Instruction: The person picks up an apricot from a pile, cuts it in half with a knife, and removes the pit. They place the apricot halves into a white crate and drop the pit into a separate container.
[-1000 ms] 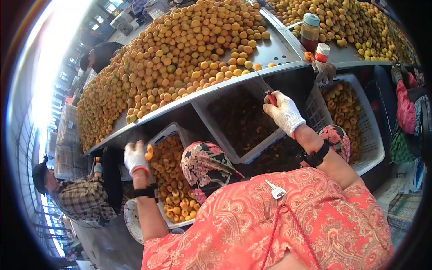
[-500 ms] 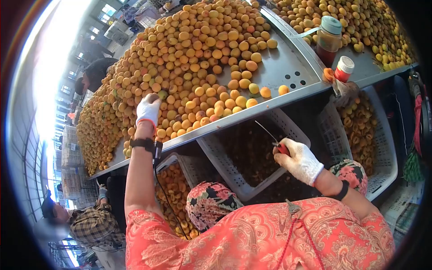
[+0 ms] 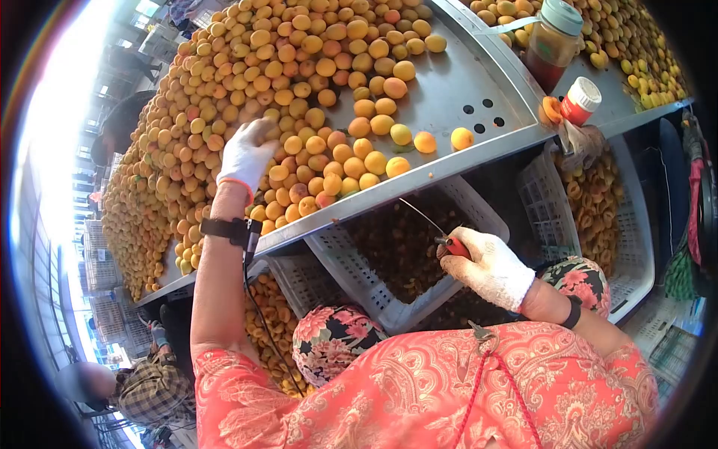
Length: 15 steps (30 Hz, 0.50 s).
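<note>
My left hand (image 3: pixel 248 156), in a white glove with bare fingertips, reaches onto a heap of apricots (image 3: pixel 224 112) on the metal table (image 3: pixel 441 82). Its fingers are blurred, so whether an apricot is between them cannot be made out. My right hand (image 3: pixel 490 268), also gloved in white, is closed round the red handle of a small knife (image 3: pixel 458 248). The knife's thin, slightly curved blade points up and left, over a white crate (image 3: pixel 329 258) of dark pits beneath the table edge.
Crates of apricot halves stand at my left (image 3: pixel 271 310) and right (image 3: pixel 594 217). On the table are a lidded drink bottle (image 3: pixel 550 45), a red jar with a white cap (image 3: pixel 580 101) and a crumpled glove (image 3: pixel 582 142). A person in a checked shirt (image 3: pixel 153 389) sits at lower left.
The camera view has shifted, moving the table and its fruit left and slightly up. My left hand has shifted among the apricots, its fingers now smeared. My right hand keeps the knife.
</note>
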Each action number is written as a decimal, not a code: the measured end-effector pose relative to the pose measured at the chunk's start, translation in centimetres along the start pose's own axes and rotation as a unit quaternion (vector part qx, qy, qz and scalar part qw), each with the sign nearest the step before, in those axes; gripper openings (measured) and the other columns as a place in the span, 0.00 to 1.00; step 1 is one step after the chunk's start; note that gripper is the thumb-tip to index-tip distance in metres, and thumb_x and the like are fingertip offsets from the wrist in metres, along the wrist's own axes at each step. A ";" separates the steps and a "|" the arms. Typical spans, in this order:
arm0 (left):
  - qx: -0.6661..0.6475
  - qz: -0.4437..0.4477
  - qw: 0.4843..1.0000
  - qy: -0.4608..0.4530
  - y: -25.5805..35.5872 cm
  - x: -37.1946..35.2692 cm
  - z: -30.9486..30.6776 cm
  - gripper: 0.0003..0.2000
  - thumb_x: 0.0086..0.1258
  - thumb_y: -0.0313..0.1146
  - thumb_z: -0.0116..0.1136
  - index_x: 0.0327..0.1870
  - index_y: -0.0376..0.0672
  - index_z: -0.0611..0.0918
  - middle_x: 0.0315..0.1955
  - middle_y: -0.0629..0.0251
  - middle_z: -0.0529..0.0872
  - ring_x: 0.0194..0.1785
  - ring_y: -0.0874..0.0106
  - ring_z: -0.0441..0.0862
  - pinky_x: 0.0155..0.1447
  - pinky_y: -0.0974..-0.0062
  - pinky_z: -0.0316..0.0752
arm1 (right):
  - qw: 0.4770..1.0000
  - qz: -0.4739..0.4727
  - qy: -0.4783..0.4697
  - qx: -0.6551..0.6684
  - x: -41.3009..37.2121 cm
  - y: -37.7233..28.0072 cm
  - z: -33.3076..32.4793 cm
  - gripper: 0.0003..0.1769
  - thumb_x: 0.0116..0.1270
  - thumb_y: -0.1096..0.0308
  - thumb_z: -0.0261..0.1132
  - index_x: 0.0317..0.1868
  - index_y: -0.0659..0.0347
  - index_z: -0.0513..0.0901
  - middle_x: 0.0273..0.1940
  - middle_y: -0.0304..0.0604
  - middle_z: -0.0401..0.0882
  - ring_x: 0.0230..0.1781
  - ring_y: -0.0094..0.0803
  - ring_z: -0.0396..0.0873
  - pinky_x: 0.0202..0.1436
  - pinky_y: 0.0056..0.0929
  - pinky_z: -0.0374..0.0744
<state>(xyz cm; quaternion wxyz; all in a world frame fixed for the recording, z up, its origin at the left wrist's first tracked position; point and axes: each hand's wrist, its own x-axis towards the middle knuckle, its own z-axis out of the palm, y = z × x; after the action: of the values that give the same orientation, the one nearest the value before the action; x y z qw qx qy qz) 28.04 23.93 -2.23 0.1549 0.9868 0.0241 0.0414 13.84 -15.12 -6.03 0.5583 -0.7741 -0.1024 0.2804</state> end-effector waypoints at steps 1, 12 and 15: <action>-0.014 0.018 0.999 -0.025 1.6 -0.6 0.2 0.20 0.61 0.29 0.61 0.57 0.44 0.82 0.52 0.59 0.84 0.54 0.64 0.83 0.61 0.71 0.76 | 1.000 0.002 0.000 0.000 -0.3 0.1 0.3 0.12 0.68 0.64 0.64 0.41 0.66 0.77 0.32 0.54 0.80 0.32 0.42 0.80 0.40 0.36 0.76; -0.589 -0.032 0.798 -0.122 8.9 -9.4 -1.3 0.26 0.56 0.18 0.55 0.61 0.35 0.77 0.50 0.56 0.82 0.37 0.73 0.78 0.42 0.77 0.74 | 0.985 -0.118 0.069 0.109 -4.0 -2.3 0.9 0.09 0.77 0.66 0.58 0.41 0.63 0.75 0.28 0.36 0.76 0.29 0.21 0.74 0.33 0.24 0.74; -0.657 -0.007 0.742 -0.131 13.0 -16.0 -2.4 0.29 0.57 0.20 0.53 0.66 0.33 0.73 0.51 0.53 0.81 0.37 0.73 0.76 0.43 0.79 0.72 | 0.978 -0.178 0.044 0.101 -5.1 -4.2 2.1 0.08 0.77 0.67 0.57 0.41 0.63 0.74 0.27 0.39 0.76 0.26 0.23 0.74 0.32 0.25 0.74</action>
<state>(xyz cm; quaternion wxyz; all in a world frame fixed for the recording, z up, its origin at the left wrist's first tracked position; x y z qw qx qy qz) 12.36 11.39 2.87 0.7671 0.6356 -0.0230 -0.0836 9.21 -14.35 -1.01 0.6782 -0.6948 -0.1850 0.1516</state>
